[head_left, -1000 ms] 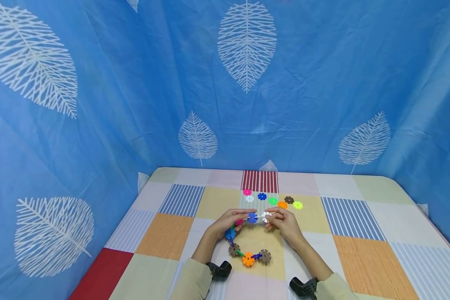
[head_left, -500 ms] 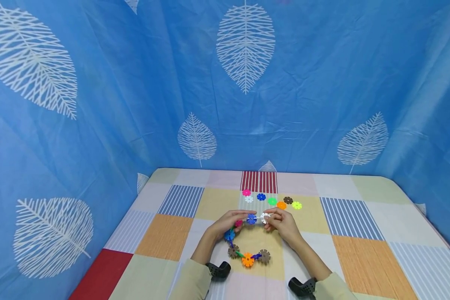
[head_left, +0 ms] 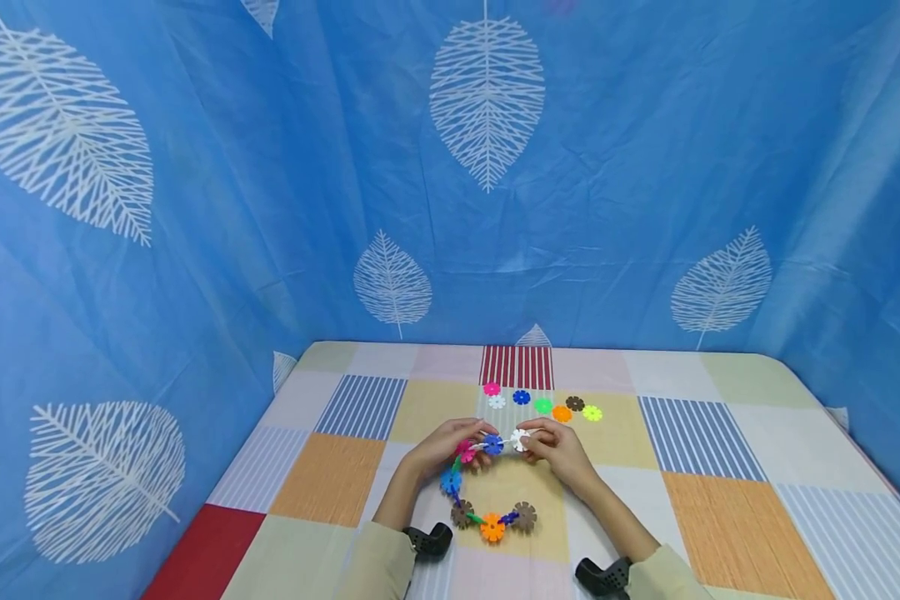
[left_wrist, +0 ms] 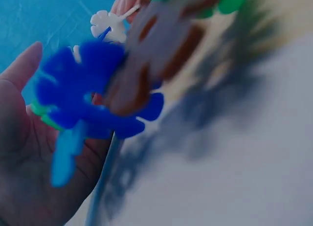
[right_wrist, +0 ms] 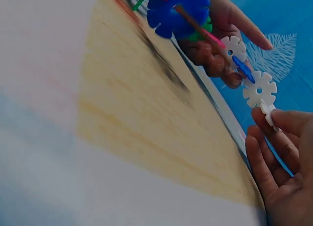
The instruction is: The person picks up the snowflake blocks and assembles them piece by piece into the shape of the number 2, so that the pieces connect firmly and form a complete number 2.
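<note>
A curved chain of interlocking plastic snowflake discs hangs between and below my hands in the head view. My right hand (head_left: 558, 450) pinches a white disc (right_wrist: 267, 114) at the chain's end, slotted edge-on into another white disc (right_wrist: 259, 90). My left hand (head_left: 446, 446) holds the chain near a pink disc (head_left: 466, 451) and a blue disc (head_left: 492, 444); its index finger sticks out straight in the right wrist view. Farther along come a light blue disc (head_left: 451, 482), a brown disc (head_left: 462, 513), an orange disc (head_left: 492, 527) and another brown disc (head_left: 525, 517).
Beyond my hands lie several loose discs, among them pink (head_left: 492, 389), blue (head_left: 521, 397), green (head_left: 543, 406) and yellow (head_left: 592, 413) ones. A patchwork cloth (head_left: 330, 475) covers the table. Blue leaf-print curtains (head_left: 592, 208) enclose the back and sides.
Both hands and the chain have shifted slightly left in the head view. More of the pink disc shows at my left hand, and the right hand still pinches the white end disc.
</note>
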{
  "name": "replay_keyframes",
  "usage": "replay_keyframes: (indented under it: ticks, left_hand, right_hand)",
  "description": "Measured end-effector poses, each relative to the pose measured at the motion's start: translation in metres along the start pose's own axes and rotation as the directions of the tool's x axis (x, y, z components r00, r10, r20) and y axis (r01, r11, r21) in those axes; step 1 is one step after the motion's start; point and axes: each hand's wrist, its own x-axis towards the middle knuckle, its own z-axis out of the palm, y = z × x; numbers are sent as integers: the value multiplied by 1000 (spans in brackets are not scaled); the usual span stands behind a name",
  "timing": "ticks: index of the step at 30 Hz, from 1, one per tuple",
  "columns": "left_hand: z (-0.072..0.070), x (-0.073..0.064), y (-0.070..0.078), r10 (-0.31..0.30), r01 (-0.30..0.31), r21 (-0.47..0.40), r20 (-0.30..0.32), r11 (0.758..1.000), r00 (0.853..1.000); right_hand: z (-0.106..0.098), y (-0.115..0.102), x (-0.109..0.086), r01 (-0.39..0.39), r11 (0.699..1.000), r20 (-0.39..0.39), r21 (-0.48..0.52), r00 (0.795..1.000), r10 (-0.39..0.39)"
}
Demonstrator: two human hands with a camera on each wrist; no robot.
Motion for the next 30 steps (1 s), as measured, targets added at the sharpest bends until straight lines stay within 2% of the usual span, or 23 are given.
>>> replay_keyframes:
  ticks: [2,4,9,12,16,18,21,24,26,28,30]
  left_hand:
    - [-2,-2,0,18,-17,17,-12,1000,1000]
    - [-4,-4,1,40,-39,77,-20,996,999]
    - [-8,-8,5,39,-35,204,-12,978,999]
    - [-11,-9,6,10,-14,194,19,981,1000]
    - [-15,-10,4,-3,-4,186,39,983,999]
    - [-17,-10,4,4,-10,191,34,981,999]
    - [-20,-11,2,14,-19,190,23,982,1000]
    - [-22,-12,1,29,-31,171,16,985,999]
    - [-23,-13,0,36,-39,151,18,988,999]
    - [-24,-13,-1,42,-43,125,13,991,999]
    - [-24,-13,-2,46,-46,100,7,994,999]
  right_hand:
    - [5,0,1,33,999,2,-28,999,-33]
    - [11,-2,2,66,997,5,-46,998,-65]
    - [28,-17,3,102,990,8,-94,995,-102]
    - [35,-29,3,105,985,30,-137,994,-102]
    - [39,-36,8,68,984,35,-165,997,-63]
    - [39,-35,13,69,982,16,-174,998,-68]
    - [36,-18,26,105,967,-66,-233,990,-124]
    - [30,-1,44,157,925,-151,-347,964,-220]
    - [25,6,55,174,872,-160,-457,948,-273]
    - [22,8,66,203,802,-115,-562,941,-319]
    - [19,11,75,243,722,-22,-648,941,-336]
